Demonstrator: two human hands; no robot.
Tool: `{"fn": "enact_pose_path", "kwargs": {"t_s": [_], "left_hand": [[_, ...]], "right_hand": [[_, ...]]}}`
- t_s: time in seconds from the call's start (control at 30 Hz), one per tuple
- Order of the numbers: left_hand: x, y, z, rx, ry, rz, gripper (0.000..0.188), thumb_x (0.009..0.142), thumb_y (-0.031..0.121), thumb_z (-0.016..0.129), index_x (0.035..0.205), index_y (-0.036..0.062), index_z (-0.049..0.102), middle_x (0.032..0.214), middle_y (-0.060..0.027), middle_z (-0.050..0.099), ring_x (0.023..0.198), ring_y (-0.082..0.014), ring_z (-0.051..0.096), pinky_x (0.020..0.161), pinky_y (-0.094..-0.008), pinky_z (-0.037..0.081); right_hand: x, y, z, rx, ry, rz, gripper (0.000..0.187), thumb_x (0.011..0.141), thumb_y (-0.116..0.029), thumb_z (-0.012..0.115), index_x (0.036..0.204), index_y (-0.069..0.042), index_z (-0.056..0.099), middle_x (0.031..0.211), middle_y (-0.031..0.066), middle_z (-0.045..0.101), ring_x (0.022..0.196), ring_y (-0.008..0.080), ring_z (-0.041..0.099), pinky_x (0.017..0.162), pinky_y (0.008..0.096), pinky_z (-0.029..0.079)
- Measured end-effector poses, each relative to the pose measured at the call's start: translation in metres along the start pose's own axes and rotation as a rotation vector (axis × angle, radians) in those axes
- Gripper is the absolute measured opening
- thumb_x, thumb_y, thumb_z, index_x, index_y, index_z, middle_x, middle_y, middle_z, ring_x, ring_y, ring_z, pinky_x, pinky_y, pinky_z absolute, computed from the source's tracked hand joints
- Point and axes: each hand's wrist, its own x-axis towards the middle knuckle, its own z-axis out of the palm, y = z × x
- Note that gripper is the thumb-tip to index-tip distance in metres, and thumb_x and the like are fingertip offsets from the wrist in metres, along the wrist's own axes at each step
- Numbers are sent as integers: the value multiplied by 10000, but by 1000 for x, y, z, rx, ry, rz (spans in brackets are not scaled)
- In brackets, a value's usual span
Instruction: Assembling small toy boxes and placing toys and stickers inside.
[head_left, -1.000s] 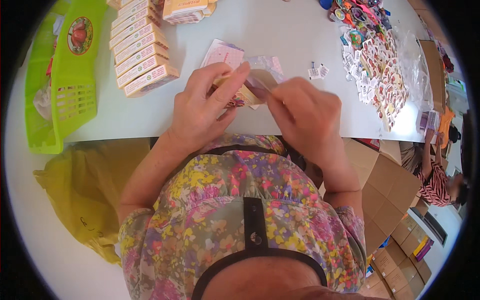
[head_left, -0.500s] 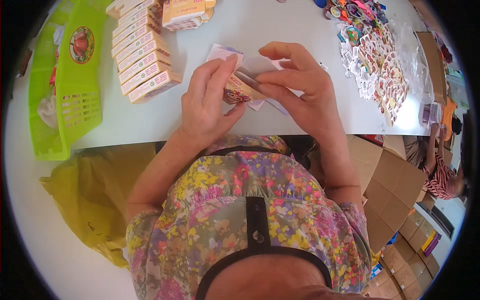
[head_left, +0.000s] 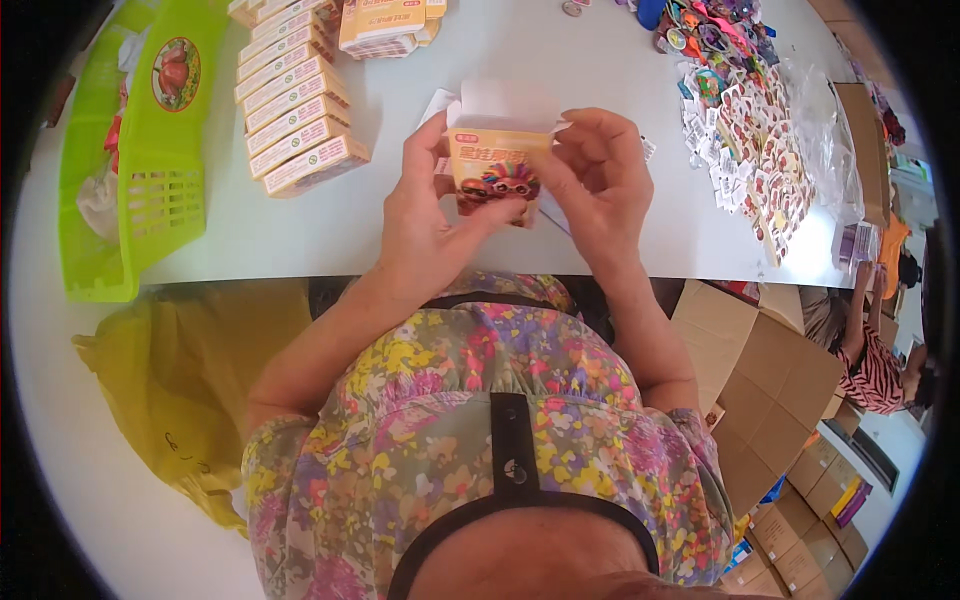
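Between my hands is a small orange-yellow cardboard box [head_left: 492,165] with a cartoon print on its front. A white top flap of it stands up, so its upper end is unclosed. My left hand [head_left: 430,215] grips the box's left side, with the thumb across the lower front. My right hand [head_left: 605,185] holds the upper right side, thumb on the front and fingers curled behind the edge. Pale printed paper or card [head_left: 437,103] lies on the table behind the box, partly hidden by it and my hands.
A row of similar closed boxes [head_left: 300,130] stands at the left, with more boxes [head_left: 385,25] behind. Beyond is a green plastic basket [head_left: 160,215]. Heaped small stickers or cards [head_left: 750,150] and colourful small items [head_left: 715,35] lie right. Cardboard cartons [head_left: 770,370] and another person [head_left: 880,370] are at the right.
The box has turned so its printed front faces me, and its white flap now stands up. My right hand has come down from above the box to grip its side.
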Motion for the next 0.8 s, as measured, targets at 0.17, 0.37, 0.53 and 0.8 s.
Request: {"fn": "enact_pose_path", "kwargs": {"t_s": [0.17, 0.37, 0.53, 0.8], "left_hand": [[-15, -1, -13, 60, 16, 65, 628, 856, 9, 679, 1366, -14, 313, 1194, -195, 564, 983, -225, 663, 786, -327, 575], [-28, -4, -30, 63, -223, -36, 388, 835, 159, 711, 1163, 58, 530, 1151, -148, 594, 913, -289, 663, 744, -392, 535], [-30, -18, -21, 324, -175, 197, 283, 857, 199, 689, 1031, 39, 532, 940, -131, 553, 773, -312, 605, 658, -409, 485], [-31, -11, -24, 123, -13, 333, 229, 760, 177, 760, 856, 43, 602, 830, -86, 597, 769, -293, 618, 640, -393, 489]], "right_hand": [[-9, 2, 2, 203, 53, 0, 407, 844, 55, 671, 1211, 0, 504, 993, 66, 625, 864, 109, 618, 732, 222, 505], [-39, 25, -10, -100, -10, -70, 215, 823, 50, 649, 1038, 33, 646, 956, 125, 675, 892, 197, 628, 852, 310, 485], [-45, 27, -10, -278, -43, -64, 172, 949, -46, 547, 974, 75, 667, 1005, 91, 646, 898, 162, 575, 803, 297, 468], [-23, 8, -20, -275, -425, -138, 209, 918, -20, 588, 1085, 68, 678, 1063, 159, 665, 958, 201, 620, 833, 318, 502]]}}
